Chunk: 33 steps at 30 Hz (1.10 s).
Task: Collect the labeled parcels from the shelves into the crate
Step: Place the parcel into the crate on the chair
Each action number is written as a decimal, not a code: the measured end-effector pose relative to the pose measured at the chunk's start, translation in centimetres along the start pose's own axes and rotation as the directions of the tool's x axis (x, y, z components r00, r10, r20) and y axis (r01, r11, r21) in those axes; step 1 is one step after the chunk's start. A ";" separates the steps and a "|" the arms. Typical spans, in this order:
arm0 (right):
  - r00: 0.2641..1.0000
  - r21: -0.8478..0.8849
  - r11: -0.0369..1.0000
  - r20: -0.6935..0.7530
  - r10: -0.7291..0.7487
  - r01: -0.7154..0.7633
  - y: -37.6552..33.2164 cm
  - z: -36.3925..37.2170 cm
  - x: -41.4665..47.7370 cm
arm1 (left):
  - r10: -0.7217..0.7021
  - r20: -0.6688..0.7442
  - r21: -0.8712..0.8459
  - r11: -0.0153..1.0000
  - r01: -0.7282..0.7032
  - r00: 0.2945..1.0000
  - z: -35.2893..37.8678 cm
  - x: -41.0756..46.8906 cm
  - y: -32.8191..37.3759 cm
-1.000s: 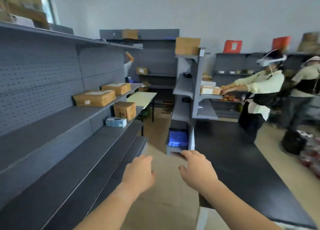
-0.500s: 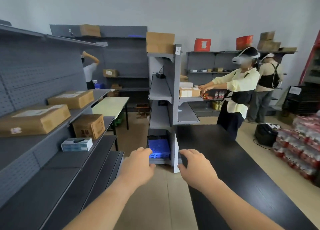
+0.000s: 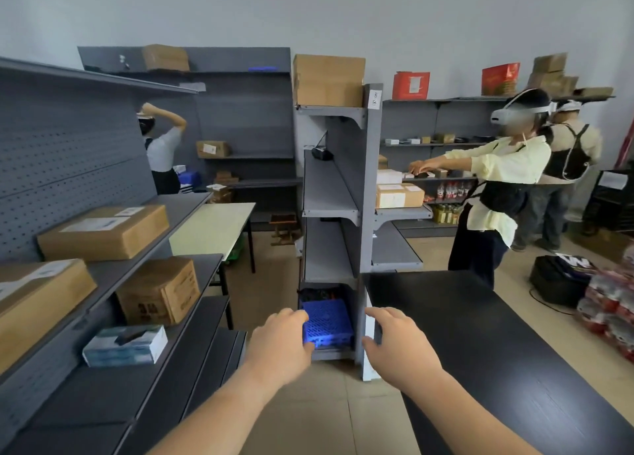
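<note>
Since nothing is carried, parcels [image 3: 103, 231]: labelled boxes on shelves [image 3: 113, 396] left of the left hand [image 3: 279, 348], seemingly none collected
Crate [image 3: 327, 324]: blue, low, just beyond both hands, between them
Hands: right hand [image 3: 398, 348] and left alike loosely open, empty

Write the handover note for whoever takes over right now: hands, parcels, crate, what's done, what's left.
Left hand and right hand: open, empty, held out toward the blue crate.
Crate: bottom shelf of the centre rack; contents not visible.
Near labeled parcel and far labeled parcel: on the left shelves.
Done: nothing picked up that I can see.
To do: fetch the crate, load the parcels.
</note>
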State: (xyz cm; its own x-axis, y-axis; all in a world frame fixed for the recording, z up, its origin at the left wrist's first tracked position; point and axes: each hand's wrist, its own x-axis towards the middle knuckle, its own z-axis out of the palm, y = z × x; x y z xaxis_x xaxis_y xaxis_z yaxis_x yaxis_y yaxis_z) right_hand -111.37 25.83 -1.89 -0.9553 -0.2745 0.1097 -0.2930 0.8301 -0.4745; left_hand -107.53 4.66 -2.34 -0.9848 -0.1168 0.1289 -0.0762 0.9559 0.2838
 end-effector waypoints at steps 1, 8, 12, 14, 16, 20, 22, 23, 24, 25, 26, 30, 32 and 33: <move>1.000 -0.002 1.000 0.003 -0.013 0.013 0.1 0.4 2.3 | -0.008 -0.005 -0.001 1.000 0.008 1.000 0.1 2.0 -0.6; 0.997 0.043 0.997 0.044 -0.065 0.063 1.0 2.4 19.2 | -0.110 -0.024 -0.010 0.994 0.110 0.994 0.6 15.7 -3.8; 0.989 0.048 0.993 0.091 -0.114 0.110 0.0 4.1 27.4 | -0.207 -0.027 -0.031 0.978 0.206 0.978 1.4 21.1 -7.1; 0.981 0.038 0.990 0.130 -0.141 0.137 -0.6 5.5 30.2 | -0.265 -0.013 -0.024 0.964 0.265 0.964 2.0 23.3 -9.4; 0.974 0.037 0.987 0.159 -0.162 0.158 -1.0 7.0 32.6 | -0.303 -0.012 -0.017 0.953 0.303 0.953 2.4 25.5 -11.6; 0.964 0.029 0.984 0.196 -0.178 0.175 -2.0 9.5 38.0 | -0.349 -0.021 -0.031 0.937 0.348 0.937 3.0 29.7 -15.5; 0.961 0.017 0.982 0.204 -0.190 0.190 -2.8 10.7 40.3 | -0.359 -0.021 -0.057 0.932 0.358 0.933 3.7 31.7 -17.5; 0.958 0.007 0.980 0.207 -0.197 0.199 -3.5 11.3 41.4 | -0.370 -0.022 -0.075 0.927 0.368 0.929 3.9 32.7 -18.5; 0.955 -0.004 0.979 0.219 -0.200 0.206 -4.2 11.9 42.5 | -0.382 -0.024 -0.097 0.921 0.379 0.924 4.1 33.5 -19.5; 0.950 -0.012 0.976 0.231 -0.209 0.218 -4.9 12.6 43.7 | -0.393 -0.027 -0.120 0.914 0.387 0.919 4.3 34.4 -20.6; 0.943 -0.022 0.972 0.246 -0.223 0.235 -5.8 13.2 44.9 | -0.406 -0.026 -0.137 0.907 0.399 0.914 4.4 35.1 -21.7; 0.907 -0.038 0.943 0.287 -0.307 0.331 -9.9 17.1 49.3 | -0.474 -0.023 -0.156 0.871 0.466 0.880 5.1 36.5 -26.4; 0.867 -0.038 0.922 0.358 -0.348 0.385 -12.3 20.0 50.5 | -0.540 -0.010 -0.189 0.827 0.529 0.842 5.3 35.5 -28.8; 0.836 -0.022 0.905 0.394 -0.382 0.425 -13.6 21.5 50.9 | -0.576 -0.002 -0.204 0.800 0.563 0.817 5.6 34.7 -30.2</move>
State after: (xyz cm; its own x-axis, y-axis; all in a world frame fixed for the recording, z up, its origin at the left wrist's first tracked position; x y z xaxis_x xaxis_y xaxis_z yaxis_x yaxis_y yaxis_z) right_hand -155.18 -9.86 -8.68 -0.6712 -0.7379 -0.0705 -0.6717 0.6456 -0.3633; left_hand -140.24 -26.70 -11.75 -0.7609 -0.6465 -0.0563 -0.5839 0.6442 0.4941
